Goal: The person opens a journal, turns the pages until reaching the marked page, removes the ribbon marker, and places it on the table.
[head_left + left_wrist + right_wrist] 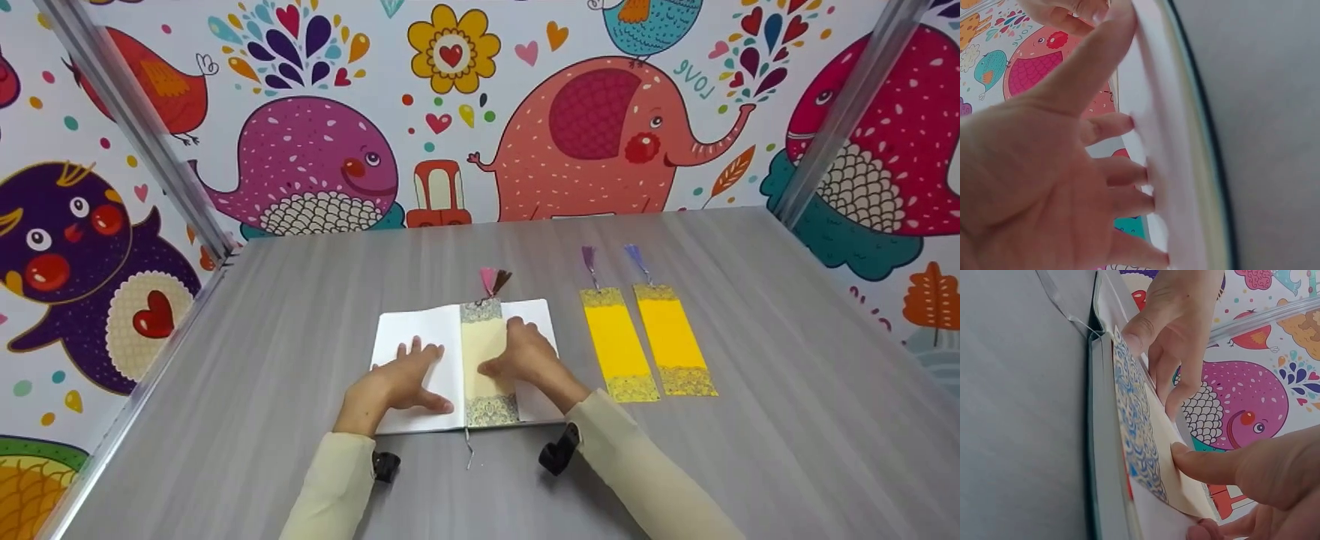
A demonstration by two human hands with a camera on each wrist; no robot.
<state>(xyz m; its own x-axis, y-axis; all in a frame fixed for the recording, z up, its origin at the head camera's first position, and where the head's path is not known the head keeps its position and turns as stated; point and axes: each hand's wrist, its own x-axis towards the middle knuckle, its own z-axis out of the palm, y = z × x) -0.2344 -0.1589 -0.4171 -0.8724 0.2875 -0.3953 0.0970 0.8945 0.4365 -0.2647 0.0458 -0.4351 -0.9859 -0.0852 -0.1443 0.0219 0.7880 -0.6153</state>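
- Head view: I find the long cream paper bookmark with grey-patterned ends (482, 341) lying on the right page of the open white-paged book with a dark cover edge (407, 326), along the fold.
- The left hand (401, 379) is spread, its fingertips on the left page. If it lifted early, I judge that page could spring up and nudge the bookmark.
- The right hand (534, 356) has its thumb on the bookmark's face and bent fingers by its right edge; I cannot tell whether it pinches or merely presses. A sideways push could skew the strip, and a hard squeeze could crease it.
- One pink tassel (488, 280) and one brown tassel (502, 281) poke past the top edge. I cannot tell if a second bookmark lies underneath; if so, the two might slide apart.
- The thin pale ribbon (469, 450) trails onto the grey wood-grain desk (262, 390); a sleeve could snag it.
- Two yellow patterned-end bookmarks (619, 341) lie near the right forearm, so a wide sweep might scatter them.
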